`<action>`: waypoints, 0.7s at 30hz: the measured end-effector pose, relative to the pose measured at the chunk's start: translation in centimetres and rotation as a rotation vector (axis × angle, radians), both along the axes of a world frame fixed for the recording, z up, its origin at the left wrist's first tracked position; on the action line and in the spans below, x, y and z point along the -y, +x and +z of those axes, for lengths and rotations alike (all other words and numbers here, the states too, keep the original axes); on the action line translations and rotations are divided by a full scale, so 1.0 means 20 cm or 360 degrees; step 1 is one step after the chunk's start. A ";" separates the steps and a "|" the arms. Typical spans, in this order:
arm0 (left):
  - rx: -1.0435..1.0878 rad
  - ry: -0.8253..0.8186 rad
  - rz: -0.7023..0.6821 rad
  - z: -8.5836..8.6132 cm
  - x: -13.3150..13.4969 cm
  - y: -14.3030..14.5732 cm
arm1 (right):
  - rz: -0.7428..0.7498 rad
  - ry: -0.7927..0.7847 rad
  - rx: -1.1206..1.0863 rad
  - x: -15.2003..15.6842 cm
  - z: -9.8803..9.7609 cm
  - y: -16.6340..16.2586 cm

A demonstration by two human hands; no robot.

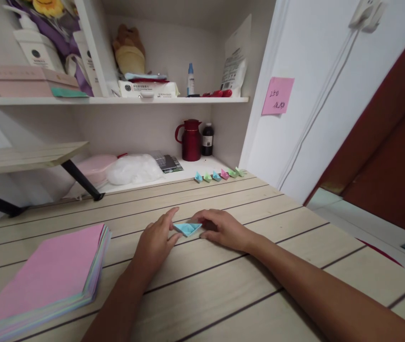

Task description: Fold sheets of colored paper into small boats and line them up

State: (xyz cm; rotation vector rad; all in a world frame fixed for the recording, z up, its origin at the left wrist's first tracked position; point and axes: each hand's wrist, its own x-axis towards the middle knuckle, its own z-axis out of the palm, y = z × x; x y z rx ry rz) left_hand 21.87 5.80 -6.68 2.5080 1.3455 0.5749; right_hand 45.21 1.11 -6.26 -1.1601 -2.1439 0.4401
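Observation:
A small light-blue folded paper boat (pixel 187 229) rests on the wooden table (pixel 224 285) between my two hands. My left hand (pixel 156 243) pinches its left end with thumb and forefinger. My right hand (pixel 222 229) lies knuckles up and grips the right end with curled fingers. A row of several finished little paper boats (pixel 218 175) in blue, green and pink stands at the far edge of the table.
A thick stack of coloured square paper (pixel 45 280), pink sheet on top, lies at the near left. Behind are shelves with a dark red jug (pixel 190 139), a dark bottle (pixel 207 139), a white plastic bag (pixel 134 169) and boxes. A pink sticky note (pixel 277 96) hangs on the wall.

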 end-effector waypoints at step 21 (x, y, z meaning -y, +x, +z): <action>0.0232 0.0059 0.0198 -0.05 -0.04 -0.02 | 0.0026 0.0121 0.0026 -0.02 -0.02 -0.02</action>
